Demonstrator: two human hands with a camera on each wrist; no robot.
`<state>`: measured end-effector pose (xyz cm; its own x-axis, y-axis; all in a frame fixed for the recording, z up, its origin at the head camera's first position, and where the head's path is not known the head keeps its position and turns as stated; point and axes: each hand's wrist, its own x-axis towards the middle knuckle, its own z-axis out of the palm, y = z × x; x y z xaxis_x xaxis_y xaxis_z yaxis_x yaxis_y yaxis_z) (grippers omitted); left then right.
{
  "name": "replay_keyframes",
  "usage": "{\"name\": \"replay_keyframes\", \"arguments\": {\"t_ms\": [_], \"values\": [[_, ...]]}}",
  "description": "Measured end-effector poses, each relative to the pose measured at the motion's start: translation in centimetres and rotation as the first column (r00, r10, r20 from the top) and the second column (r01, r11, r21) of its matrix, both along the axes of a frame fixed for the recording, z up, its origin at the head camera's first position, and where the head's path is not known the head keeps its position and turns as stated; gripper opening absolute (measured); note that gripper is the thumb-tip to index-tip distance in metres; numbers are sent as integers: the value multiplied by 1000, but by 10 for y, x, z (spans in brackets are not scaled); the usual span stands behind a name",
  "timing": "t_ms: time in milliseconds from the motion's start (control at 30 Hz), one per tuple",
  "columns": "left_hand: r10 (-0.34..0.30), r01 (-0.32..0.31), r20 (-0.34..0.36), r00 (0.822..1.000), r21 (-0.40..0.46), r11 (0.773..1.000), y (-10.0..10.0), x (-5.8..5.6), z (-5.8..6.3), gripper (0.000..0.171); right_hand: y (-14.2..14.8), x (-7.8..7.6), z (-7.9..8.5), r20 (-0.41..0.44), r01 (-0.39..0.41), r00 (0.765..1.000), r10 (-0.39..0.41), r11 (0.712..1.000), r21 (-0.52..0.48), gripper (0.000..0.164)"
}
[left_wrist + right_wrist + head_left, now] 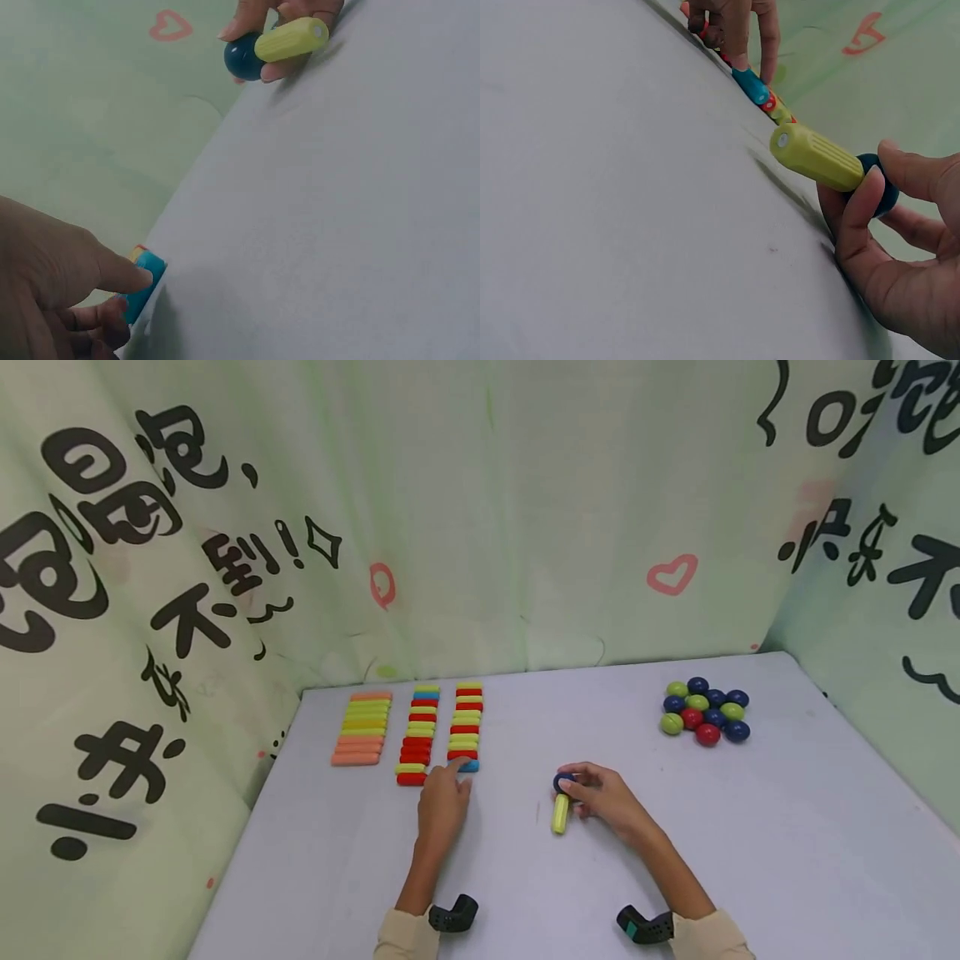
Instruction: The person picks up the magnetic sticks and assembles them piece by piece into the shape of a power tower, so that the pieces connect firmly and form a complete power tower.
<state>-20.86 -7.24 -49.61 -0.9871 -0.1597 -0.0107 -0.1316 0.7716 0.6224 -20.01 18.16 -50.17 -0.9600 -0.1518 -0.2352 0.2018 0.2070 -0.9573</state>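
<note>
My left hand (442, 806) reaches to the near end of the rightmost column of short rods, its thumb and a finger pinching a blue rod (470, 767) there. The right wrist view shows those fingertips on the blue rod (751, 86), which lies beside a red one. My right hand (611, 800) pinches a dark blue ball (243, 57) between thumb and fingers, above the white table. A ridged yellow rod (817, 157) sticks out from this ball, its far end free and showing a small grey disc.
Left of that column lie a mixed red and yellow column (417, 748) and a column of orange and yellow rods (362, 729). A cluster of blue, green and red balls (696, 702) sits at the back right of the table (750, 843). Printed curtains (562, 527) hang behind.
</note>
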Motion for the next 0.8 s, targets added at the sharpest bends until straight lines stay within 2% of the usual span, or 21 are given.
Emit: {"name": "replay_keyframes", "arguments": {"t_ms": [133, 233, 400, 467, 533, 600, 667, 733, 800], "values": [[13, -16, -58, 998, -52, 999, 0, -2, -2, 42, 0, -3, -1, 5, 18, 1000, -18, 1000, 14, 47], [8, -15, -88, 996, -74, 997, 0, -1, -5, 36, -1, -1, -2, -2, 17, 1000, -17, 1000, 23, 48], [-36, 25, -81, 996, -133, 991, 3, -1, -2, 29, 1, -2, 0, -14, -6, 1000, 6, 1000, 28, 48], [-62, 54, -63, 996, -127, 990, 4, -1, 0, 27, 1, -2, 1, -18, -17, 1000, 18, 999, 32, 49], [-106, 103, -33, 994, -74, 992, 6, 1, 3, 24, 0, -2, 1, -14, -24, 1000, 24, 999, 32, 48], [-170, 170, 9, 985, 39, 985, 9, 2, 4, 22, -1, -2, 1, -18, -27, 999, 28, 999, 45, 48], [-248, 235, 53, 967, 173, 956, 13, 4, 4, 22, -2, -1, 1, -18, -24, 1000, 26, 998, 56, 48], [-314, 276, 96, 944, 286, 917, 18, 6, 4, 26, -4, 0, 1, -27, -30, 999, 32, 998, 60, 47], [-369, 310, 117, 922, 349, 884, 22, 8, 4, 30, -5, 1, 0, -37, -47, 998, 49, 997, 57, 47]]}}
